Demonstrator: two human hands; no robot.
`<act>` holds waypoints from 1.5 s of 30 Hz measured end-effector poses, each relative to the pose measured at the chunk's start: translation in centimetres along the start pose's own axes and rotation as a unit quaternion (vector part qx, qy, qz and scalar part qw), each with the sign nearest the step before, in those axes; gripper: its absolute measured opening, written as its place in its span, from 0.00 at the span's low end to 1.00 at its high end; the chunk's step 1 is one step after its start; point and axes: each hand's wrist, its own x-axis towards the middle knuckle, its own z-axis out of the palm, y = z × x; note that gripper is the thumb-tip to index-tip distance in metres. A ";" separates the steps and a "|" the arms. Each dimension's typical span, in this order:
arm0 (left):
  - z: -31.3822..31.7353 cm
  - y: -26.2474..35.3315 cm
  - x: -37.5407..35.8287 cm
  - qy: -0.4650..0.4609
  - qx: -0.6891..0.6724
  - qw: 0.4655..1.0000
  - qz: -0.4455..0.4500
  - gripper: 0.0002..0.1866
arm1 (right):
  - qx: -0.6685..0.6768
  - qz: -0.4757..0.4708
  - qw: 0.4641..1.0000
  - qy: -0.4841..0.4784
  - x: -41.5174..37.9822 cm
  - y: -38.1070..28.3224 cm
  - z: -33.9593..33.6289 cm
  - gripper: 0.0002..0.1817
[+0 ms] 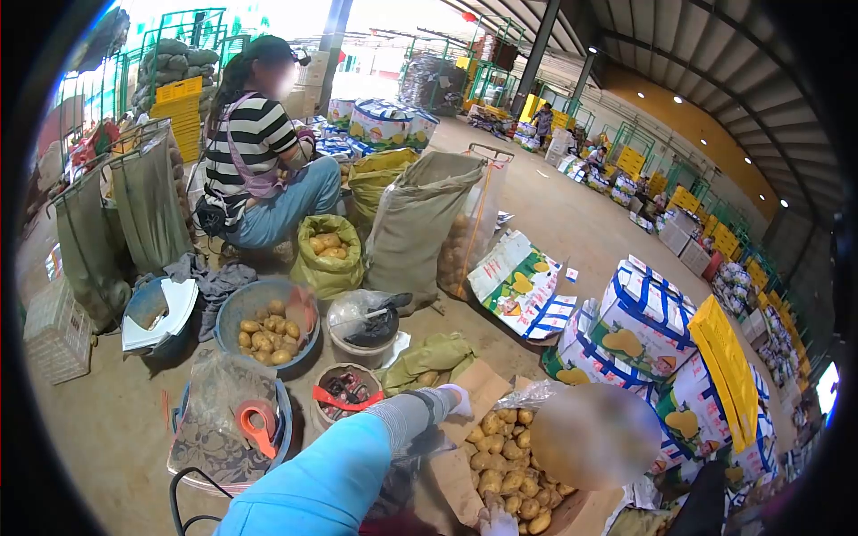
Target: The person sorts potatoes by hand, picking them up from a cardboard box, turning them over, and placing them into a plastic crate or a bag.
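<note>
An open cardboard box full of potatoes stands close in front of me, lower right. My left hand, in a whitish glove below a grey cuff and blue sleeve, closes at the edge of the box's raised brown flap. My right hand, also gloved, is at the bottom of the view over the near side of the potatoes. Its fingers look extended, and the frame edge cuts off the rest. A large blurred round patch hides the box's right side.
Printed cartons and a yellow crate stand at right. Left of my arm are a bucket with a red-handled tool, a red tape dispenser and a blue tub of potatoes. Sacks and a seated person are beyond.
</note>
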 end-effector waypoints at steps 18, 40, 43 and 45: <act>4.0 3.3 5.7 0.083 -0.028 0.996 -0.013 0.32 | -0.017 0.079 0.991 0.108 2.0 -5.2 -3.2 0.26; -4.4 14.6 -2.9 0.055 -0.780 0.586 0.212 0.19 | 0.472 0.243 0.846 -0.041 3.9 -1.4 -7.7 0.25; -3.8 13.9 -2.0 0.064 -0.820 0.547 0.159 0.16 | 0.670 0.330 0.664 -0.029 6.8 2.4 -8.2 0.27; -4.3 14.1 -1.5 0.074 -0.846 0.504 0.154 0.16 | 0.578 0.322 0.749 -0.032 10.4 5.7 -7.5 0.24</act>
